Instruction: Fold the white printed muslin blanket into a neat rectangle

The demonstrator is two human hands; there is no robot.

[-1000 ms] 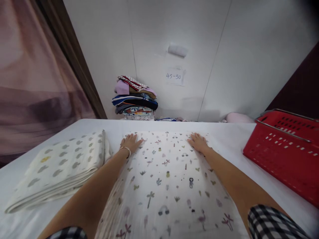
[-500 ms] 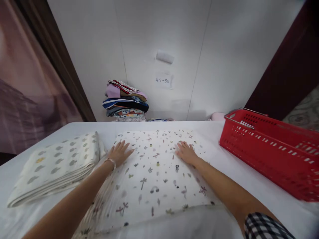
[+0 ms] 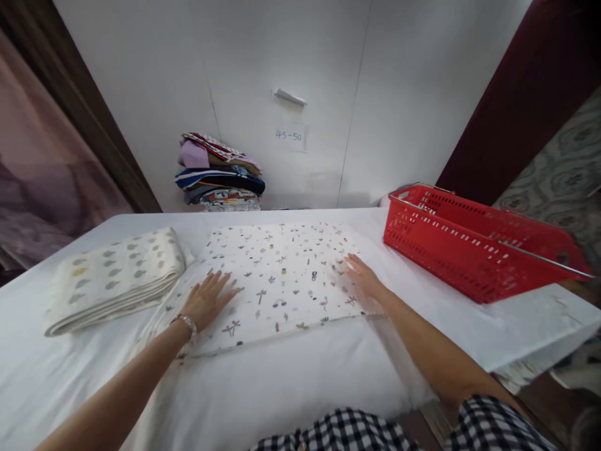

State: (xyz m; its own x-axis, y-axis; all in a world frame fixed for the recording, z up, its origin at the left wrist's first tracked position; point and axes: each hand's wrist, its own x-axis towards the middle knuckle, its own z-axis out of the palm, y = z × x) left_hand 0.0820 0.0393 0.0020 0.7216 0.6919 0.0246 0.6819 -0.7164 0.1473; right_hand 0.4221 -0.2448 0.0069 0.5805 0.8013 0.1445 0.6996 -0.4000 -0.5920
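A white cloth (image 3: pixel 282 275) printed with small palm trees, rainbows and leaves lies spread out on the white-covered table (image 3: pixel 300 388). My left hand (image 3: pixel 209 300), with a bracelet at the wrist, rests flat on the cloth's left part, fingers spread. On the right side of the same cloth lies my right hand (image 3: pixel 365 277), slightly blurred, its fingers stretched out. Neither hand holds anything. Left of the printed cloth is a folded, thick cloth (image 3: pixel 117 269) in off-white, with rows of grey shapes and one yellow shape.
A red plastic basket (image 3: pixel 451 250) with metal handles stands at the table's right. Behind the table's far edge rises a stack of folded clothes (image 3: pixel 220 172). On the white wall hangs a paper label (image 3: pixel 290 135) reading 45-50. Curtains (image 3: pixel 56 144) hang at the left.
My left hand has slid nearer to me along the cloth's left side. My right hand has shifted slightly toward the cloth's right edge. The view has tilted down, showing more of the basket.
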